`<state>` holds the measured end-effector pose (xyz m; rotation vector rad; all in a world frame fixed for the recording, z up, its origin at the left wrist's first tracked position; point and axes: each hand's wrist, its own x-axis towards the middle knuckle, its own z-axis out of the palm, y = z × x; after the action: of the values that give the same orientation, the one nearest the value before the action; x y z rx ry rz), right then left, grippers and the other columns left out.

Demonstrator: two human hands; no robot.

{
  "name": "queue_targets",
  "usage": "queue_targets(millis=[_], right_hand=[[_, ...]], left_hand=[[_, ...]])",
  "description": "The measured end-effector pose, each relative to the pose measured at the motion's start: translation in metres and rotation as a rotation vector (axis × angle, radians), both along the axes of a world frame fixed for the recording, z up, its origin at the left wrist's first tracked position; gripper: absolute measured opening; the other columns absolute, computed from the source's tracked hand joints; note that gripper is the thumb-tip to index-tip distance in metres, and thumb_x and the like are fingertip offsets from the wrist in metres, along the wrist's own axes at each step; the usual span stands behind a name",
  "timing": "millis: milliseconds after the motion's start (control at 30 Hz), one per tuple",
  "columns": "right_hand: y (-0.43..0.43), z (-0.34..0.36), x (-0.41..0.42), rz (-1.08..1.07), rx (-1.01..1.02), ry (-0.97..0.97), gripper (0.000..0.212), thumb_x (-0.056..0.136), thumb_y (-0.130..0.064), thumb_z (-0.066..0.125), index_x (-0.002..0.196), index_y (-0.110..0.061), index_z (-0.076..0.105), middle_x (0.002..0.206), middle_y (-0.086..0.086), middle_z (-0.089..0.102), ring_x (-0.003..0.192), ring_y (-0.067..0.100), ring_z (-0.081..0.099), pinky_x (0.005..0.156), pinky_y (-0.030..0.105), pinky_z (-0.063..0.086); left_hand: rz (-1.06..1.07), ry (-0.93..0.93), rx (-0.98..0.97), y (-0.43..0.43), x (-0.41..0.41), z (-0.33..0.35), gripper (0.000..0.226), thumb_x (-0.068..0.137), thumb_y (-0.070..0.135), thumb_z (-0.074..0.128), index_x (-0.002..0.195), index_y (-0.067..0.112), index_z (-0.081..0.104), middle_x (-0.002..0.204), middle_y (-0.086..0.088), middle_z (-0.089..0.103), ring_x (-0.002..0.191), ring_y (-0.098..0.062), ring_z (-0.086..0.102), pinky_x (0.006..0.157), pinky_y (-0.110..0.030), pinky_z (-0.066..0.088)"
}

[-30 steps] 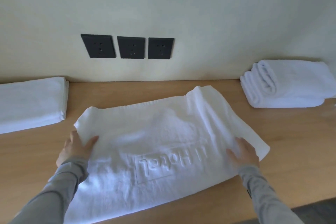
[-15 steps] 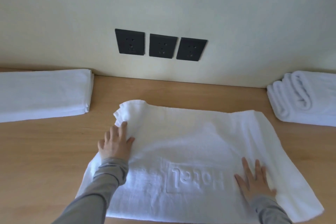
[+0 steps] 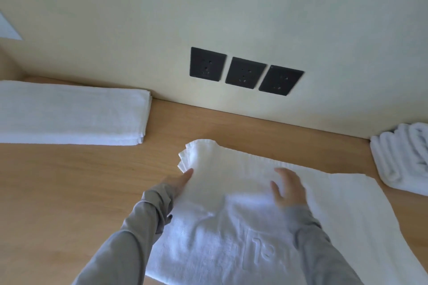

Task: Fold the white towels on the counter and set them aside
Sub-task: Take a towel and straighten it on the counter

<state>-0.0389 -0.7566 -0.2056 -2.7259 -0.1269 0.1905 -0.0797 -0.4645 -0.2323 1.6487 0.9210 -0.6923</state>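
Observation:
A white towel (image 3: pixel 335 210) with an embossed hotel logo lies half-folded on the wooden counter (image 3: pixel 69 192). Its far left corner is bunched in layers. My left hand (image 3: pixel 179 183) is at the towel's left edge, fingers tucked under the raised fabric, gripping it. My right hand (image 3: pixel 289 188) rests flat on the towel's middle, fingers spread, blurred by motion. Grey sleeves cover both arms.
A flat folded white towel (image 3: pixel 69 113) lies at the far left against the wall. A stack of folded white towels (image 3: pixel 403 157) sits at the right edge. Three black wall sockets (image 3: pixel 244 71) are above the counter. Bare wood lies between the piles.
My right hand has moved from the towel's near right part to its middle. My left hand has slipped under the left edge. The view has shifted left.

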Motion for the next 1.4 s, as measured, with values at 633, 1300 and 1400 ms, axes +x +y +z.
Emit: queue_targets(millis=[633,1300,1400], right_hand=[[0.179,-0.036,0.083,0.537,-0.132,0.166,0.050,0.096,-0.028,0.044,0.142,-0.018,0.029,0.142,0.001,0.042,0.129,0.020,0.040,0.107,0.037,0.027],[0.236,-0.046,0.113,0.647,0.251,0.193,0.005,0.087,-0.006,0.059,0.085,-0.004,0.062,0.087,0.009,0.063,0.073,0.017,0.055,0.065,0.012,0.043],[0.235,-0.057,0.111,0.632,0.167,0.217,0.007,0.088,-0.006,0.054,0.087,-0.004,0.061,0.088,0.004,0.056,0.082,0.021,0.054,0.073,0.029,0.045]], left_hand=[[-0.073,-0.265,0.871,-0.018,-0.048,-0.034,0.094,0.084,0.068,-0.007,0.133,0.011,0.050,0.137,-0.008,0.049,0.127,-0.030,0.044,0.098,-0.050,0.036],[0.446,-0.420,0.383,0.017,0.053,-0.034,0.021,0.087,0.015,0.060,0.107,0.012,0.065,0.103,-0.002,0.053,0.088,-0.011,0.050,0.083,-0.018,0.041],[0.382,-0.393,0.368,0.019,0.053,-0.037,0.031,0.085,0.018,0.064,0.115,0.012,0.061,0.112,-0.002,0.051,0.097,-0.013,0.049,0.085,-0.016,0.036]])
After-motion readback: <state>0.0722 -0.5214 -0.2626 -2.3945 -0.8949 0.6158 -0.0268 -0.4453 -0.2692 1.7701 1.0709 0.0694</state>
